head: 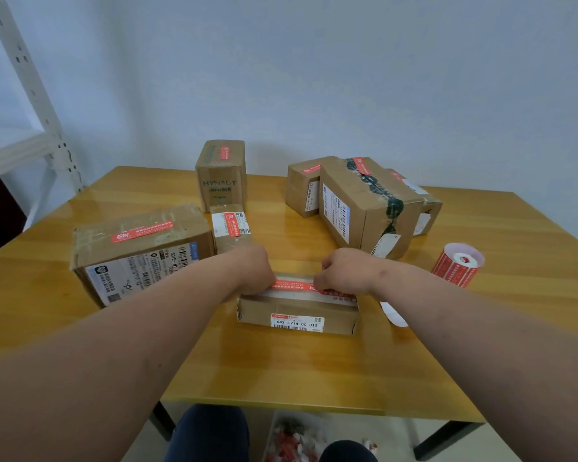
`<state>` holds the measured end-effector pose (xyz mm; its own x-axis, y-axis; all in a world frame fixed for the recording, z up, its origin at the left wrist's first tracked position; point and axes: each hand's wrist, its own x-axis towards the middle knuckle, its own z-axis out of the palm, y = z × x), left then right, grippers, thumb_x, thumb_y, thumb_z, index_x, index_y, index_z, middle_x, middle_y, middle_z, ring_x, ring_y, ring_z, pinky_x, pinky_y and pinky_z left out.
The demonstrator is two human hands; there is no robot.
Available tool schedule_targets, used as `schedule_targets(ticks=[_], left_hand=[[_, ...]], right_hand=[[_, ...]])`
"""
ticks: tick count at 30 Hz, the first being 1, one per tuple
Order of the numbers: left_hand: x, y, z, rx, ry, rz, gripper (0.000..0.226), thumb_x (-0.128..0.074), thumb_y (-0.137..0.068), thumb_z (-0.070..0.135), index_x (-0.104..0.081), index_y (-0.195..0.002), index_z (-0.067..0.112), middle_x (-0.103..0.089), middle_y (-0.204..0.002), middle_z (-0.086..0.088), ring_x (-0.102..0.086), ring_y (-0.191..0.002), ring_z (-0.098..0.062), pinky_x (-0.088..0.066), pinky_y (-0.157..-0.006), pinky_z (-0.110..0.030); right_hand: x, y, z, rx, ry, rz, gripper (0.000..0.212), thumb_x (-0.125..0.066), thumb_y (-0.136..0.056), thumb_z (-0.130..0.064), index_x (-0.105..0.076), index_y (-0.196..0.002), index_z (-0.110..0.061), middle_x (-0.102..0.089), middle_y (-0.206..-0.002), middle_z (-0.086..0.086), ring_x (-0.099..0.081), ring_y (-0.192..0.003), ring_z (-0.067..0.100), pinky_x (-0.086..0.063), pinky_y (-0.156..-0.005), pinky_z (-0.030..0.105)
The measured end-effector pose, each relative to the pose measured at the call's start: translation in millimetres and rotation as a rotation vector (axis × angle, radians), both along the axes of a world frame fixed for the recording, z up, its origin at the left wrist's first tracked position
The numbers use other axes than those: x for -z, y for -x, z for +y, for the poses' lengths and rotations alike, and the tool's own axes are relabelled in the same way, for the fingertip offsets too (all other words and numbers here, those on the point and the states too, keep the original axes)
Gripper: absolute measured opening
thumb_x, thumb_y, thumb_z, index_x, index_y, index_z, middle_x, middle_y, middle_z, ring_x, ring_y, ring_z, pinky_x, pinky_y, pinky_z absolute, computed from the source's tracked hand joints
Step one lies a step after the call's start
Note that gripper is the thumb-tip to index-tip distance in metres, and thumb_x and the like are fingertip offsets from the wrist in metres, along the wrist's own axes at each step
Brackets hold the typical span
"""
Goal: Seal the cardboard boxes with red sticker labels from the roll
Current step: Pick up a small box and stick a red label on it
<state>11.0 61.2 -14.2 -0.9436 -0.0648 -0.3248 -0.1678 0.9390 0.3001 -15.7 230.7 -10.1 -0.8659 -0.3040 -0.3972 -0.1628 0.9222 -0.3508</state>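
Nearest the camera, below the front edge of the bench point(281, 378), the person's dark-trousered knees point(211, 435) show, with a heap of red and white paper scraps point(291, 438) on the floor between them.

On the bench just ahead lies a low flat box point(297, 311) with a white barcode label point(297, 322) on its front face. Both hands are on its top. The left hand point(251, 273) rests at the left end with its fingers bent down onto a red sticker point(294, 285); the right hand point(342, 270) is at the right end, fingers curled and pinching or pressing the same sticker. The sticker lies along the top seam between the two hands. Whether the fingers grip it or only press it flat is hard to tell. A white strip of backing paper point(394, 315) lies on the bench just right of the box, partly under the right forearm.

Farther right stands the sticker roll point(457, 265), red with a white core, well apart from the box.

To the left sits a large box point(141, 255) with a red sticker on top. Beside it is a small box point(231, 228), also stickered, and behind that a tall box point(221, 175) printed HYNAUT. At the back right is a cluster of boxes point(364, 201), one wrapped in dark green tape, each with a red sticker.

A white metal shelf point(30, 111) stands at the far left against the pale wall point(347, 78).
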Motion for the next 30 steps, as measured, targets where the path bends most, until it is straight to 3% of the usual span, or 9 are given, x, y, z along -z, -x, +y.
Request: schedule_targets(ticks=[5, 9, 11, 15, 17, 19, 22, 25, 30], left_hand=[[2.5, -1.4, -0.3, 0.005, -0.019, -0.001, 0.027, -0.054, -0.097, 0.03, -0.061, -0.111, 0.008, -0.064, -0.108, -0.009, -0.061, -0.101, -0.022, -0.052, -0.09, -0.033], [2.4, -4.2, -2.8, -0.019, -0.071, 0.016, 0.029, -0.062, -0.093, 0.03, -0.059, -0.111, 0.007, -0.064, -0.108, -0.01, -0.061, -0.101, -0.023, -0.053, -0.089, -0.034], [3.9, -5.1, -7.1, -0.059, -0.155, 0.046, 0.026, -0.068, -0.089, 0.025, -0.056, -0.107, 0.01, -0.064, -0.105, -0.009, -0.061, -0.096, -0.022, -0.053, -0.083, -0.033], [7.2, -4.6, -10.7, -0.113, -0.321, 0.067, 0.026, -0.065, -0.091, 0.013, -0.059, -0.116, 0.015, -0.061, -0.11, -0.006, -0.059, -0.099, -0.02, -0.049, -0.079, -0.027], [8.6, -4.8, -7.7, -0.109, -0.352, 0.025, 0.025, -0.061, -0.094, 0.025, -0.06, -0.117, 0.016, -0.062, -0.108, -0.004, -0.058, -0.101, -0.019, -0.049, -0.084, -0.03], [11.6, -6.2, -3.8, -0.101, -0.335, -0.015, 0.035, -0.063, -0.09, 0.043, -0.058, -0.114, 0.019, -0.061, -0.107, -0.002, -0.056, -0.1, -0.019, -0.05, -0.088, -0.034], [17.5, -8.2, -1.9, -0.115, -0.265, -0.039, 0.049, -0.069, -0.08, 0.054, -0.053, -0.114, 0.022, -0.057, -0.11, -0.002, -0.054, -0.103, -0.022, -0.049, -0.094, -0.039], [18.0, -8.2, -0.8, -0.185, -0.385, -0.076, 0.041, -0.075, -0.079, 0.042, -0.054, -0.109, 0.022, -0.057, -0.109, -0.005, -0.055, -0.102, -0.023, -0.051, -0.093, -0.041], [15.0, -7.2, -7.6, -0.255, -0.579, -0.123, 0.035, -0.074, -0.084, 0.012, -0.059, -0.115, 0.016, -0.061, -0.108, -0.009, -0.061, -0.1, -0.022, -0.055, -0.09, -0.035]], right_hand=[[2.1, 5.4, 0.3, 0.037, -0.03, -0.004, 0.025, -0.064, -0.086, -0.038, -0.06, -0.08, -0.015, -0.059, -0.088, 0.003, -0.056, -0.081, 0.019, -0.043, -0.064, 0.026], [-2.2, 5.1, 7.3, 0.117, -0.037, -0.061, 0.047, -0.07, -0.083, -0.043, -0.06, -0.116, -0.01, -0.061, -0.115, 0.007, -0.058, -0.105, 0.023, -0.047, -0.082, 0.03], [-0.1, 3.0, 10.2, 0.165, 0.025, -0.121, 0.047, -0.069, -0.086, -0.038, -0.055, -0.123, -0.011, -0.059, -0.12, 0.009, -0.056, -0.109, 0.025, -0.047, -0.087, 0.033], [6.2, -1.7, 0.1, 0.201, 0.189, -0.202, 0.029, -0.054, -0.093, -0.011, -0.06, -0.12, -0.005, -0.061, -0.102, 0.007, -0.058, -0.085, 0.019, -0.047, -0.072, 0.025], [5.9, -1.3, -5.6, 0.262, 0.257, -0.208, 0.015, -0.048, -0.094, -0.008, -0.062, -0.097, -0.009, -0.055, -0.084, 0.004, -0.052, -0.075, 0.017, -0.042, -0.064, 0.021], [4.6, -5.1, -7.9, 0.304, 0.279, -0.25, 0.015, -0.053, -0.094, -0.024, -0.058, -0.085, -0.013, -0.056, -0.084, 0.005, -0.054, -0.082, 0.021, -0.042, -0.071, 0.027], [10.2, -8.0, -6.5, 0.303, 0.244, -0.294, 0.046, -0.067, -0.083, -0.051, -0.058, -0.11, -0.015, -0.058, -0.11, 0.008, -0.055, -0.096, 0.021, -0.043, -0.076, 0.031], [15.6, -6.2, -6.3, 0.288, 0.273, -0.244, 0.044, -0.071, -0.083, -0.037, -0.057, -0.118, -0.014, -0.058, -0.113, 0.01, -0.055, -0.095, 0.022, -0.044, -0.069, 0.029], [17.8, -0.3, 2.2, 0.318, 0.365, -0.339, 0.033, -0.066, -0.086, -0.015, -0.059, -0.118, -0.013, -0.062, -0.116, 0.013, -0.059, -0.108, 0.03, -0.051, -0.097, 0.044]])
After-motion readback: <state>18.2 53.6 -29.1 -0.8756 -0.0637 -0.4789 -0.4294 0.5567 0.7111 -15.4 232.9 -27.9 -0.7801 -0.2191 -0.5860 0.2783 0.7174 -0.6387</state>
